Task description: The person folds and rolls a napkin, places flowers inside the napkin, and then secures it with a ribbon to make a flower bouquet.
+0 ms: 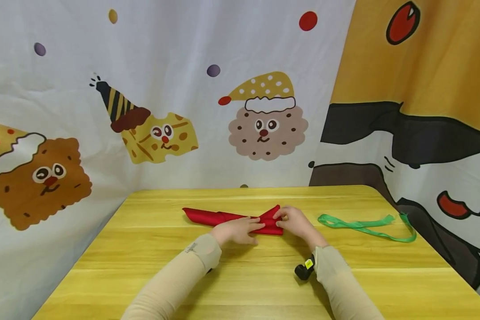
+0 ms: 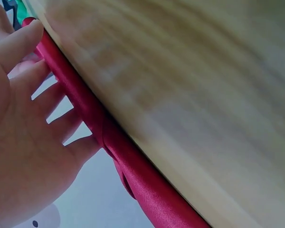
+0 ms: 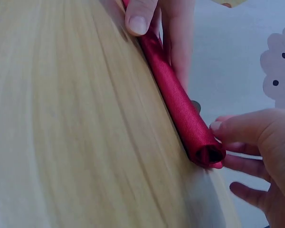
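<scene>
A shiny red cloth (image 1: 208, 217) lies across the far middle of the table, partly rolled into a tube. Its open round end (image 3: 210, 155) shows in the right wrist view, and near the right a pointed flap stands up from the roll. The left hand (image 1: 238, 230) rests on the cloth with fingers spread and nearly straight, its fingertips over the roll. At the cloth's right end, the right hand (image 1: 296, 221) has bent fingers and pinches the edge by the flap. Part of that pinch is hidden behind the roll in the right wrist view.
A green ribbon (image 1: 360, 226) lies loosely looped on the wooden table (image 1: 260, 284), right of the cloth. Behind the table's far edge hangs a printed curtain (image 1: 176, 58). A small black camera (image 1: 304, 270) is strapped at the right wrist.
</scene>
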A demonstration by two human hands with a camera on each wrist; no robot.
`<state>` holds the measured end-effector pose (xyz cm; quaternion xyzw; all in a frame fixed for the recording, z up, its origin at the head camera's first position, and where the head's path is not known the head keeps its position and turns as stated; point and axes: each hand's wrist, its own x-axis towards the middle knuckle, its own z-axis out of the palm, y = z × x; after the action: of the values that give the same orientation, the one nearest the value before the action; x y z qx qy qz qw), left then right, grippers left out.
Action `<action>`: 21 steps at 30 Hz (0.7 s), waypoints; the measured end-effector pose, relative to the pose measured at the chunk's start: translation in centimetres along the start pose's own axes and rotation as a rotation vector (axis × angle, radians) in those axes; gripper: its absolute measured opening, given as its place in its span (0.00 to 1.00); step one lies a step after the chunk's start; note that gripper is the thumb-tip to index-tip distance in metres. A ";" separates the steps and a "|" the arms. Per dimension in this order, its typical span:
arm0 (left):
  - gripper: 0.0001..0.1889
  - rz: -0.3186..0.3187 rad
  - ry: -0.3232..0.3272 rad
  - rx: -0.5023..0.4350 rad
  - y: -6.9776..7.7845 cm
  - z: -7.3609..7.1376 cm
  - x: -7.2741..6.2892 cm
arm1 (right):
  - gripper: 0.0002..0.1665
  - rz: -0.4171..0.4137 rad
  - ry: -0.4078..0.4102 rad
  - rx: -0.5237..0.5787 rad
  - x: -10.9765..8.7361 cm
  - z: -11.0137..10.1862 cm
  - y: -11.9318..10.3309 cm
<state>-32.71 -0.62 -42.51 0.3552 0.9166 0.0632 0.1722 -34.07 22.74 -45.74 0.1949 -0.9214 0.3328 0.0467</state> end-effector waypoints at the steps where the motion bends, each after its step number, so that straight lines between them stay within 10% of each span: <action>1: 0.33 0.001 0.002 -0.001 0.0 -0.1 0.1 | 0.05 -0.010 0.004 0.014 0.0 -0.1 -0.1; 21: 0.30 -0.067 -0.018 -0.126 0.0 -0.9 0.3 | 0.05 0.002 -0.122 0.121 -0.3 -0.8 1.8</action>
<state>-33.20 -0.39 -41.73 0.3131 0.9207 0.1118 0.2044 -34.51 24.62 -46.22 0.2163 -0.9010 0.3753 -0.0217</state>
